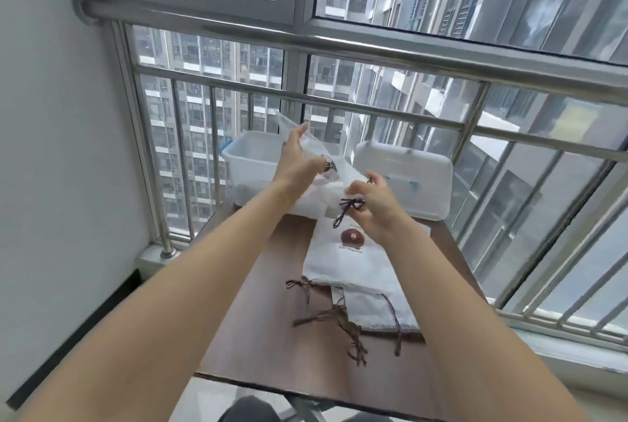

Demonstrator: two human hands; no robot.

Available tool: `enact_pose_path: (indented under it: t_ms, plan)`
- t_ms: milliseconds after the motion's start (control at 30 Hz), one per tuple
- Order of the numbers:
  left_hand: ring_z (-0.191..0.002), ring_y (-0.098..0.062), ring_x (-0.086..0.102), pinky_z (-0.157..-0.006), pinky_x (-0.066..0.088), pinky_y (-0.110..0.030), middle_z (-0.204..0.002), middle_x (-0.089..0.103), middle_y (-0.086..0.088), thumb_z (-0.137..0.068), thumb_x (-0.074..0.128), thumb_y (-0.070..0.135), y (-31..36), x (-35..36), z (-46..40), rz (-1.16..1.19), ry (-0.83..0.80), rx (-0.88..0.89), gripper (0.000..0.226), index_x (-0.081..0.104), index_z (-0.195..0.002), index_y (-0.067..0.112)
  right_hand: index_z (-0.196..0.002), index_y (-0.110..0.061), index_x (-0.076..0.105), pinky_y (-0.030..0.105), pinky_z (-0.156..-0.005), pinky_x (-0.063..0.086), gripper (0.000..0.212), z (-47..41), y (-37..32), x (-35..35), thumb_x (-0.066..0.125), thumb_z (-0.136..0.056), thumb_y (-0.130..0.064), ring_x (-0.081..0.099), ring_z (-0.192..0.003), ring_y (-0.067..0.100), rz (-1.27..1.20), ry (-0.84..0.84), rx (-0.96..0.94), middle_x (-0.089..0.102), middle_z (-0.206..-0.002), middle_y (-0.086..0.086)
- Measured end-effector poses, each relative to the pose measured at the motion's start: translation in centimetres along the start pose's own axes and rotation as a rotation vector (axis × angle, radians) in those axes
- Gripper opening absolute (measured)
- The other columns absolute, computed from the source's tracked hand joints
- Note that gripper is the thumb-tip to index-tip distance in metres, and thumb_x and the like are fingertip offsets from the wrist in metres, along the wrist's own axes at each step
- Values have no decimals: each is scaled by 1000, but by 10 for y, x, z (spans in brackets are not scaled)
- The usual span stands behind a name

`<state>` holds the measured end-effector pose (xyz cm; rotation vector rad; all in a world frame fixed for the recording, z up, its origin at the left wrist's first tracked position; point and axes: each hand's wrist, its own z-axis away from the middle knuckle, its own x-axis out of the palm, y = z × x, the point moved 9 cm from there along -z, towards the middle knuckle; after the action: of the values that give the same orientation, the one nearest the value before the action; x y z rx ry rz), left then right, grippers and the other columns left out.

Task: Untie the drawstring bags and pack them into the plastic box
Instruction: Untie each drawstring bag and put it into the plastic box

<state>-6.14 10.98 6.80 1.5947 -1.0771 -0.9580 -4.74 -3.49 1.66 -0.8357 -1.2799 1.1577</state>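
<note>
A white drawstring bag point(316, 149) is stretched in the air over the open plastic box point(244, 149) at the table's far left. My left hand point(299, 156) holds the bag's far end above the box. My right hand point(370, 204) pinches its near end, where a dark cord point(346, 209) dangles. More white bags point(343, 258) with a brown round print lie stacked on the brown table point(272, 313), their brown drawstrings point(339, 319) trailing toward me.
The box's white lid point(404, 177) lies at the far right of the table. A steel railing point(373, 47) and windows stand just behind the table. A white wall point(51, 149) closes the left side. A dark stool point(248, 409) shows below the table's near edge.
</note>
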Motion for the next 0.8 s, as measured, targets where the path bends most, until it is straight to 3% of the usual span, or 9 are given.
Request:
enact_pose_path:
  t_ms: [100,200,267,433,533,633,667,767,800]
  plan:
    - [-105,-13,43,-90,43,-29,-141,34,-7,-80,55,1,-10,-36,-35,-30,146,-6,70,30,-142,23,-127,-12,49,23,-53,41,50,-39,-11,25,43,-82,9,46,-72,13,220,9,-48,48,-108,8]
    - [-76,2,40,-60,37,-11,-139,38,-4,-85,53,4,-28,-68,-73,-102,239,-40,62,31,-141,18,-112,-14,57,27,-58,41,48,-87,-17,44,40,-75,11,45,-75,15,390,33,-94,50,-111,9]
    - [-72,2,42,-53,38,-10,-137,43,-5,-85,52,2,-41,-83,-101,-159,253,-71,58,36,-140,14,-107,-16,58,30,-63,42,51,-122,-20,56,37,-71,12,46,-78,16,457,26,-118,50,-114,9]
    - [-113,-22,52,-85,41,-24,-132,51,-9,-86,50,-2,-70,-101,-153,-437,276,-134,41,54,-125,7,-120,-13,55,26,-68,43,51,-185,-30,81,38,-79,9,50,-86,16,628,32,-233,51,-122,0]
    - [-116,-26,52,-91,43,-28,-132,51,-14,-87,47,-6,-95,-98,-177,-695,210,-179,36,57,-120,2,-124,-12,54,27,-82,43,44,-212,-24,81,41,-85,3,52,-101,22,846,79,-268,53,-130,6]
    - [-113,-28,54,-90,44,-30,-124,57,-16,-86,46,-8,-115,-91,-191,-895,105,-209,31,61,-112,0,-124,-13,55,17,-58,42,47,-230,-9,85,36,-87,8,53,-78,15,974,20,-272,49,-133,13]
    - [-109,-28,55,-85,45,-31,-120,60,-15,-86,46,-7,-120,-89,-193,-950,73,-223,26,63,-104,2,-121,-12,58,14,-56,43,49,-234,-7,87,34,-86,12,56,-83,14,1006,2,-299,50,-133,13]
    - [-101,-29,52,-83,39,-35,-109,62,-15,-86,45,-1,-123,-84,-196,-1155,2,-264,19,58,-78,11,-116,-9,62,22,-90,44,47,-240,-5,97,32,-88,13,51,-120,22,1220,-26,-331,54,-132,10]
    - [-106,-30,50,-91,37,-37,-107,61,-13,-87,44,2,-123,-82,-197,-1217,-29,-272,18,57,-80,12,-116,-6,62,24,-89,43,43,-241,-2,99,33,-89,10,51,-119,24,1326,-42,-294,56,-129,10]
